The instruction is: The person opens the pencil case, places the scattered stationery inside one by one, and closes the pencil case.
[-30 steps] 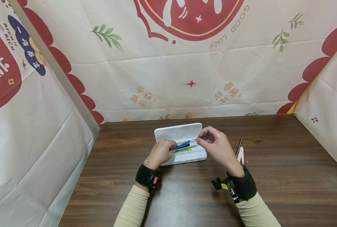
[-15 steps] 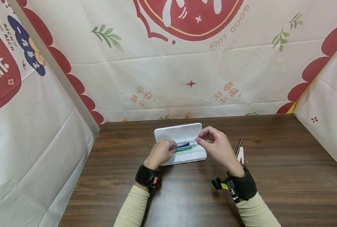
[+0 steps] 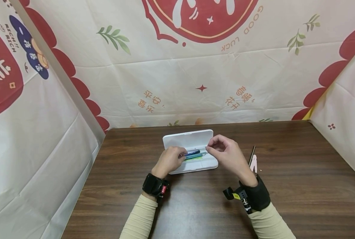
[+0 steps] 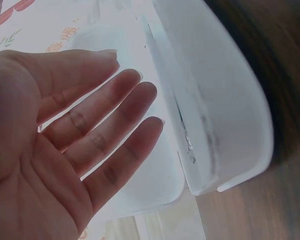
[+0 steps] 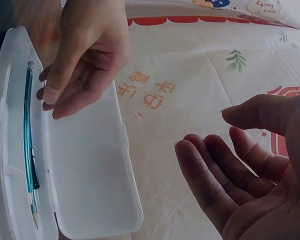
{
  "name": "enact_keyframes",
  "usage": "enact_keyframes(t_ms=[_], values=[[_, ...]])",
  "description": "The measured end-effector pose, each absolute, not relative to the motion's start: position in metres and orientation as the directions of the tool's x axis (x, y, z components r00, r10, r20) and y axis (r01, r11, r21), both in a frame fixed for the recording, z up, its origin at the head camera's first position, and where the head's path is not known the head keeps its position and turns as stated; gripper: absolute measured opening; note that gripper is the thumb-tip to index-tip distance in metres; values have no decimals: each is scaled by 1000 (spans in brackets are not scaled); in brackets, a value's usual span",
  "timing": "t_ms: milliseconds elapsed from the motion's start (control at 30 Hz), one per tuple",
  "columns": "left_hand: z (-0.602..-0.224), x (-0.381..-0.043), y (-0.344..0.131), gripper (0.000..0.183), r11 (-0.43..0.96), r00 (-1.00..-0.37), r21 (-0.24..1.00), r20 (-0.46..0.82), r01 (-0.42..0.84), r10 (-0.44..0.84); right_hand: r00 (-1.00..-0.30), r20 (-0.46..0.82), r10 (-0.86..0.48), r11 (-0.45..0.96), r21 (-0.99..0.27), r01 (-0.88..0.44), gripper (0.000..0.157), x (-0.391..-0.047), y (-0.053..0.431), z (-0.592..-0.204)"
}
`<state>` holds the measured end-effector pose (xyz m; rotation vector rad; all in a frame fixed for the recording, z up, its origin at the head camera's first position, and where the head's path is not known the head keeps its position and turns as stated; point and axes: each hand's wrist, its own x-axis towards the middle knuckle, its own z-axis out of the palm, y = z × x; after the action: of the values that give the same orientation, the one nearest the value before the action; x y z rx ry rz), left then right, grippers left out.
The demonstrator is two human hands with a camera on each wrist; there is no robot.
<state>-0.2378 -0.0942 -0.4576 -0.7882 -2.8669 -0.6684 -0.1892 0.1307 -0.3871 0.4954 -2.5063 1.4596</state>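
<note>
A white pencil case [image 3: 208,163] lies with its lid [image 3: 187,140] raised on the table. Inside are several pencils [image 5: 28,120], blue-green and green, along with a dark blue pen [image 3: 193,153]. My left hand [image 3: 172,160] hovers over the case's left end, covering part of the pencils; its fingers are loosely extended and hold nothing in the left wrist view. Over the right end of the case is my right hand [image 3: 225,152]. Its thumb and fingers stand apart with nothing between them in the right wrist view.
Right of the case, by my right wrist, lie a dark thin stick [image 3: 252,154] and a pale pink two-legged item [image 3: 253,163]. Printed cloth [image 3: 171,76] walls in the back and both sides of the brown wooden table [image 3: 195,205].
A second ago blue pencils were raised at a slant between the hands; they now lie in the case with the others. Both hands have barely moved.
</note>
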Motion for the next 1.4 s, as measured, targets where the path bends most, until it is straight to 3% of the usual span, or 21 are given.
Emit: enact_keyframes(t_ms=[467,1400], values=[[-459,-238,-93,16,753,-861,421,188,505,472,-912,269,-311,503,-767,-398,13,-184,126,-396],[-448,-239,-101,18,747,-860,430,199,508,470,-920,161,-356,743,-549,-384,10,-199,188,-411]])
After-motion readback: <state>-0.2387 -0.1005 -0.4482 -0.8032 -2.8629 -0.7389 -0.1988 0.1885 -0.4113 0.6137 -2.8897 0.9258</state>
